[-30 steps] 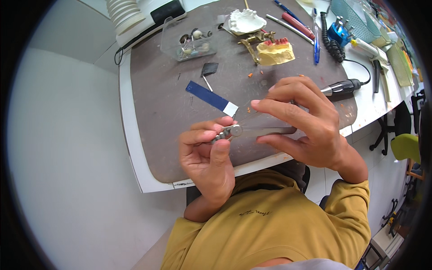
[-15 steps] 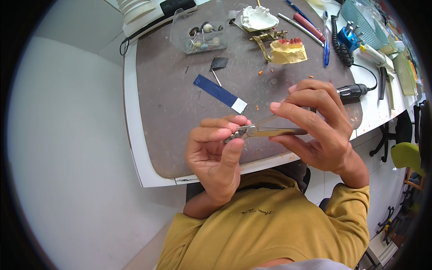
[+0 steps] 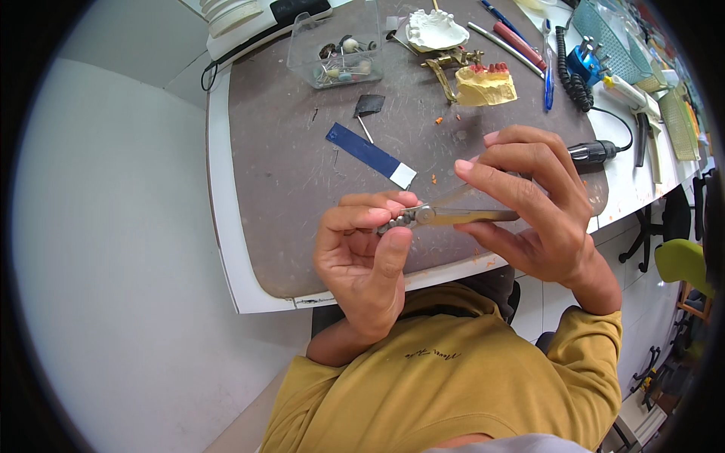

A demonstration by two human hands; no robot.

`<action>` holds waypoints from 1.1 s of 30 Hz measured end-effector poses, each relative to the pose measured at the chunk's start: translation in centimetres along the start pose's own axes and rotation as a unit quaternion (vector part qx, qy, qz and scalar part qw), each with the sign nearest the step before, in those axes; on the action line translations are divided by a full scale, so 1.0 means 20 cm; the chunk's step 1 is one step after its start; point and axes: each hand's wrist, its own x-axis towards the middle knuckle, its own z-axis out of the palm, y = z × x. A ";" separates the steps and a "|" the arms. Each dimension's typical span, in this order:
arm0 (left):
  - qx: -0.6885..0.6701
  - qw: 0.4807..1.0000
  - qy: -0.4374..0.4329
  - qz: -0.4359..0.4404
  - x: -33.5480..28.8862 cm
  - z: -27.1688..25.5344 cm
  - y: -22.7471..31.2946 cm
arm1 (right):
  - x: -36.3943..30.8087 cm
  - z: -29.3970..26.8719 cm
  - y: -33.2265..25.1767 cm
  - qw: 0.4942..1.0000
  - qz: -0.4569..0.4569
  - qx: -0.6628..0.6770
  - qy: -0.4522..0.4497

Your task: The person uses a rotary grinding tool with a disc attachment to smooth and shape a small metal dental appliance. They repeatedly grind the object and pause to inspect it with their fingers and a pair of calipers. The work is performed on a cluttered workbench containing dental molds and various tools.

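Between the thumb and fingertips of my left hand [image 3: 353, 253] is a small row of grey metal dental crowns [image 3: 392, 224]. My right hand [image 3: 540, 208] grips the spread arms of a silver metal caliper [image 3: 470, 216], with the thumb under the lower arm and the fingertips at the upper one. The caliper's narrow jaws reach the crowns, though my left fingers partly hide where they meet. Both hands are above the near edge of the brown work mat [image 3: 287, 219]. Just beyond them lies a dark blue strip with a white end [image 3: 370, 155].
A clear box of rotary bits [image 3: 336, 75] stands at the back. Beside it are a white plaster cast [image 3: 434, 32] and a yellow model with red teeth [image 3: 485, 84] on a brass articulator [image 3: 439, 79]. A black handpiece [image 3: 593, 152] and toothbrush [image 3: 548, 75] lie right. Orange crumbs dot the mat.
My right fingers and the caliper have shifted very slightly against the crowns. Both hands keep their grips, and the things on the mat stay put.
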 end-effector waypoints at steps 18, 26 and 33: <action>-0.026 0.998 0.040 -0.043 0.00 0.02 0.00 | -0.02 0.02 0.05 0.985 0.054 0.156 0.049; -0.014 0.999 0.028 -0.030 0.00 0.00 -0.01 | -0.02 0.01 0.04 0.998 0.033 0.057 0.005; -0.029 0.999 0.008 -0.019 0.00 -0.01 -0.01 | -0.01 0.02 0.01 0.998 0.039 0.043 0.017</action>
